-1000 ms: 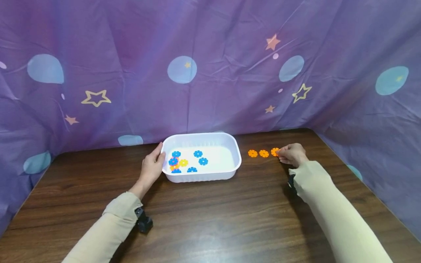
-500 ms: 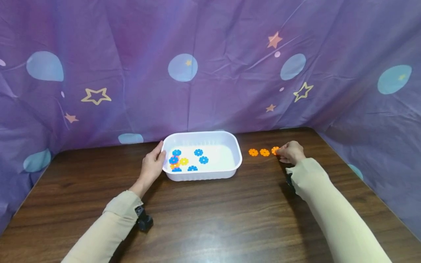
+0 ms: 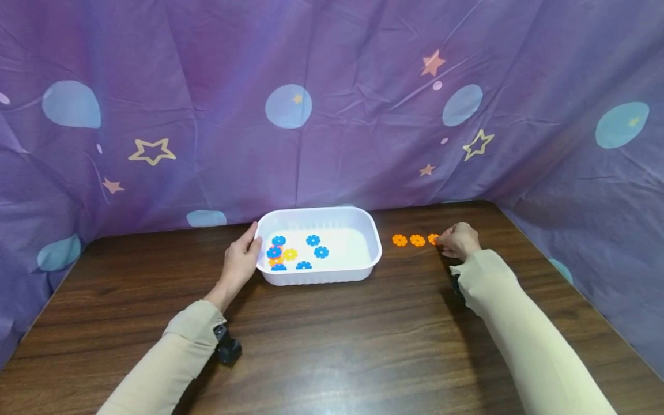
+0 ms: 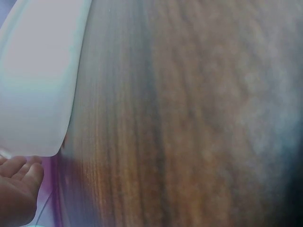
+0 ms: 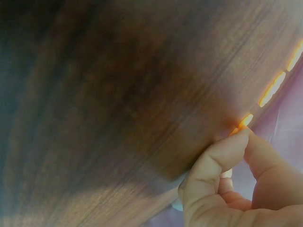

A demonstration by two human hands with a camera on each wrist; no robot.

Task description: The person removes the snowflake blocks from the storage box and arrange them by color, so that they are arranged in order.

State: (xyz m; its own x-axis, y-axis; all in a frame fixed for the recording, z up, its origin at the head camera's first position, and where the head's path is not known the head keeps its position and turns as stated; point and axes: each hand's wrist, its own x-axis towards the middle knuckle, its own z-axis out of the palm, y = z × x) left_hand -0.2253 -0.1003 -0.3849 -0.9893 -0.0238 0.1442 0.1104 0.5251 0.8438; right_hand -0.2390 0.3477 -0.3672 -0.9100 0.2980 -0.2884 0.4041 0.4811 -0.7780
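My right hand [image 3: 459, 241] pinches the edge of an orange notched plastic disc [image 3: 433, 238] between thumb and fingertips, low over the table. That disc is the rightmost of a row, partly hidden by the fingers; two more orange discs, a middle one [image 3: 417, 240] and a left one [image 3: 399, 240], lie flat beside it. In the right wrist view the thumb and index finger meet at the disc [image 5: 245, 120]. My left hand [image 3: 241, 256] rests with relaxed fingers against the left end of a white plastic tray [image 3: 321, 278]. The left wrist view shows its fingers at the tray's end.
Inside the tray lie several blue discs [image 3: 321, 252], a yellow disc [image 3: 290, 254], and orange and pink ones overlapped at the left. The dark wooden table [image 3: 332, 334] ends at a purple curtain [image 3: 223, 144] behind and to the right.
The rightmost orange disc is slightly more covered by my right fingers. The head view has shifted slightly; my left hand and the tray stay together.
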